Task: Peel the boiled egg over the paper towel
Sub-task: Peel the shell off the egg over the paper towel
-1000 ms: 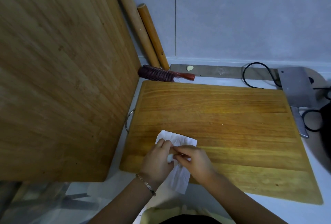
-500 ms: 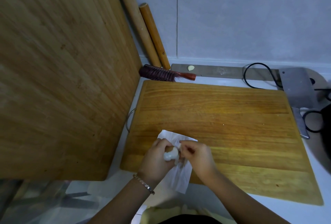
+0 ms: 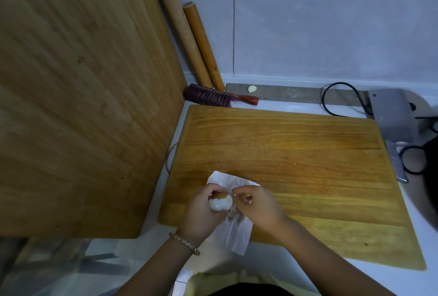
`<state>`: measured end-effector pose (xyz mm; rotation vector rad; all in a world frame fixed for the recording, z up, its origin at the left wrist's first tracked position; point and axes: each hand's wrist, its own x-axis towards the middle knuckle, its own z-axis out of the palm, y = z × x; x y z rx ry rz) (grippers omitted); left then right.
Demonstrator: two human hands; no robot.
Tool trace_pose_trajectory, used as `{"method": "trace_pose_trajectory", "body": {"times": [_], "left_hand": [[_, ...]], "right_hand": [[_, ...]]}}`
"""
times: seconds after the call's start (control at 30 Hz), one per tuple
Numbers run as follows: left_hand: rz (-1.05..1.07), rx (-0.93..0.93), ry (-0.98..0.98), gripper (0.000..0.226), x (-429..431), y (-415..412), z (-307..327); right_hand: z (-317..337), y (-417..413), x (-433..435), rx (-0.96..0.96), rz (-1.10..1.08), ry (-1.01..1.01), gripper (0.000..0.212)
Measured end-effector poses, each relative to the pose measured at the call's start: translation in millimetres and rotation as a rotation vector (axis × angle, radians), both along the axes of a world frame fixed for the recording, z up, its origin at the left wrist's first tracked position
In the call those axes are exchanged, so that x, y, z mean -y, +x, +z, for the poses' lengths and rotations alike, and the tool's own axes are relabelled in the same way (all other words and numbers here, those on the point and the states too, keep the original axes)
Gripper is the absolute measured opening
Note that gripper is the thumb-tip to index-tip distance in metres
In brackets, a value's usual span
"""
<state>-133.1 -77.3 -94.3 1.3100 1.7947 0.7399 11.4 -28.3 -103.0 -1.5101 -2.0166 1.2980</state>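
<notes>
Left hand (image 3: 203,212) fingers clamp half-peeled egg (image 3: 220,202); right hand (image 3: 257,203) fingertips pinched together beside it, paper towel (image 3: 233,234) beneath.

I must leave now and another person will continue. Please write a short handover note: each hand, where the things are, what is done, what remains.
Left hand: holds the boiled egg, mostly bare white, brown shell remaining on top.
Right hand: fingertips pinched beside the egg, apparently on a shell piece.
White paper towel: on the near edge of the wooden cutting board, under both hands, with shell bits on it.
Left: remove the remaining shell.
</notes>
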Motion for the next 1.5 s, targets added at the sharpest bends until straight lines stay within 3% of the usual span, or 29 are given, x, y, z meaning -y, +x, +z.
{"method": "trace_pose_trajectory", "body": {"times": [0.1, 0.33, 0.6, 0.83, 0.93, 1.07, 1.23, 1.33, 1.43, 1.5], "left_hand": [[-0.032, 0.059, 0.000, 0.045, -1, 2, 1], [-0.020, 0.199, -0.048, 0.057, -5, -1, 3], [0.029, 0.264, -0.088, 0.031, -6, 0, 8], [0.007, 0.318, -0.113, 0.032, -6, 2, 14], [0.035, 0.348, -0.124, 0.033, -6, 2, 14], [0.092, 0.414, -0.159, 0.037, -5, -3, 14], [0.134, 0.348, -0.182, 0.039, -3, -6, 14], [0.133, 0.262, -0.180, 0.043, -3, -5, 13], [0.125, 0.230, -0.165, 0.043, -4, -5, 12], [0.103, 0.221, -0.147, 0.040, -4, -3, 12]], "right_hand": [[9, -1, -3, -0.184, -0.004, -0.067, 0.018], [14, 6, -3, -0.227, 0.097, -0.021, 0.030], [12, 7, 10, -0.186, 0.099, 0.248, 0.023], [15, 6, 15, 0.030, 0.206, 0.586, 0.013], [14, 6, 12, -0.010, 0.104, 0.502, 0.009], [15, 8, 3, -0.238, -0.199, 0.048, 0.022], [10, 8, -1, 0.093, 0.070, -0.077, 0.035], [6, 5, 0, 0.245, 0.226, 0.043, 0.024], [12, 4, 1, 0.071, 0.174, 0.155, 0.020], [17, 2, 2, -0.105, 0.101, 0.117, 0.011]]}}
